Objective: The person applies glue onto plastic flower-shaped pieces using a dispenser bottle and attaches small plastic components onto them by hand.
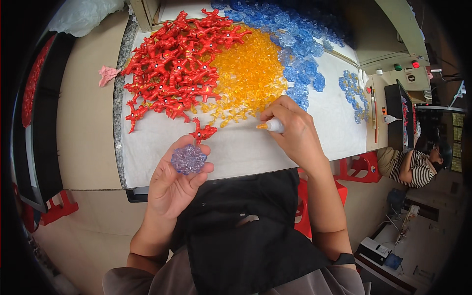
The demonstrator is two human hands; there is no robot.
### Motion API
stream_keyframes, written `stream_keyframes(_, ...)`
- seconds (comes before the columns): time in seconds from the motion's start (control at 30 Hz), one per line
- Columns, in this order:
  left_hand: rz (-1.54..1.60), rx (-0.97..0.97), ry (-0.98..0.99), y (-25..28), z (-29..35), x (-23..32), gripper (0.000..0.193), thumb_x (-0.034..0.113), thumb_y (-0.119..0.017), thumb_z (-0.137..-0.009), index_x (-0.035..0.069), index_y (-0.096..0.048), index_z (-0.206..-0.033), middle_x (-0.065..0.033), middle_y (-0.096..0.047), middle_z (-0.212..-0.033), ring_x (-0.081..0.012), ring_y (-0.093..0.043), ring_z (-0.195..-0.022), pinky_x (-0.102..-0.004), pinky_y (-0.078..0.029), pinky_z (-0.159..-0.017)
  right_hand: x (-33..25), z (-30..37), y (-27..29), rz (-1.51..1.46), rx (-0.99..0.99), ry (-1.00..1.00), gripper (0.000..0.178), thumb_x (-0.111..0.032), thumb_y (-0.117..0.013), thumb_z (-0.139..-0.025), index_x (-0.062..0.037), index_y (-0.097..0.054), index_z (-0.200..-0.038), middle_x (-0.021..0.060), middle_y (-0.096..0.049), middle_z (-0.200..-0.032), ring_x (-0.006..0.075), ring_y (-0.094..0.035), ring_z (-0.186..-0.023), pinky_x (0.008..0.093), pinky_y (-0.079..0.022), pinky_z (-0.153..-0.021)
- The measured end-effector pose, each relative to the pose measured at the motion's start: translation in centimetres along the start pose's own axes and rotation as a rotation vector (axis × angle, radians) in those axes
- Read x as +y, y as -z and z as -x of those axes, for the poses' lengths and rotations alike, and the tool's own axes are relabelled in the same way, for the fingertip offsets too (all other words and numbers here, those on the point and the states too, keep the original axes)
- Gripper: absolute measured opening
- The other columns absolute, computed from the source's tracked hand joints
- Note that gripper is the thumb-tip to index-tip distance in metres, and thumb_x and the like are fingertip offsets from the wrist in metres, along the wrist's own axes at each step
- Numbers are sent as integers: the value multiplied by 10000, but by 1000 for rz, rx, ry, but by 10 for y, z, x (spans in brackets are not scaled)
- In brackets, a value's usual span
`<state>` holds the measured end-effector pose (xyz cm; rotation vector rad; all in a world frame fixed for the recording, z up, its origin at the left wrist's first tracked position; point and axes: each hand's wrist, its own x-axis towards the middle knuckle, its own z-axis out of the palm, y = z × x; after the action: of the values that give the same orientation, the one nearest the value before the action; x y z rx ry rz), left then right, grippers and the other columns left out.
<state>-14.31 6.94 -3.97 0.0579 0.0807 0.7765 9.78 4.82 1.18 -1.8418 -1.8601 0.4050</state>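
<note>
My left hand (172,184) is cupped around a clear bluish-purple piece (189,159), round and petalled like a flower. Just beyond its fingertips is a small red figure (203,132); I cannot tell whether the fingers touch it. In my right hand (297,130) is a small white bottle (276,126), its orange tip pointing left over the white sheet (236,152). Ahead of both hands lie a heap of red figures (172,69), a pile of small clear orange pieces (255,61) and, to the right, many clear blue flower-shaped pieces (300,64).
More blue pieces (353,93) lie apart at the right. Beyond them are a white squeeze bottle (390,119) and a black tray (397,105). A pink cloth (107,75) lies at the left. Red stools (361,167) stand by the table, and another person (418,164) sits farther right.
</note>
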Motion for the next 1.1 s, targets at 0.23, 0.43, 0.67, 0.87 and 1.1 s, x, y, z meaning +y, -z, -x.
stream_keyframes(0.23, -42, 1, 4, -2, 2, -6, 532, 194, -519, -855, 6, -274, -1289, -257, -389, -1225, -356, -504, -1051, -372, -469, -878, 12, -1, 15, -46, -20, 86, 295, 53, -629, -587, -52, -612, -863, 86, -543, -796, 262, -566, -749, 334, -466, -646)
stream_keyframes(0.43, -55, 34, -11, -5, 4, -9, 540, 203, -526, -851, 4, -276, -1287, -259, -390, -1225, -351, -510, -1046, -371, -473, -872, 12, -10, 18, 102, -196, 229, 236, 15, -647, -601, -37, -593, -825, 81, -540, -798, 251, -562, -748, 335, -464, -637)
stream_keyframes(0.67, -120, 6, 71, -10, -13, -23, 539, 204, -529, -851, 0, -283, -1285, -254, -406, -1216, -342, -504, -1058, -370, -462, -885, 14, 26, 30, -508, -36, -130, 151, 37, -654, -659, 5, -581, -787, 67, -599, -747, 153, -576, -686, 262, -452, -609)
stream_keyframes(0.87, -351, -44, 242, -25, -48, -74, 525, 215, -528, -853, 17, -305, -1286, -230, -416, -1224, -317, -514, -1048, -374, -465, -868, 6, 72, 46, -987, 164, -448, 108, 45, -641, -713, 36, -603, -813, 71, -601, -761, 104, -559, -662, 205, -460, -590)
stream_keyframes(1.1, -365, -128, 370, -31, -62, -123, 472, 82, -552, -829, 1, -372, -1258, -138, -466, -1217, -210, -485, -1088, -327, -369, -945, -12, 96, 78, -596, 207, -346, 177, 91, -619, -668, -7, -617, -815, 86, -621, -812, 126, -596, -738, 230, -460, -658)
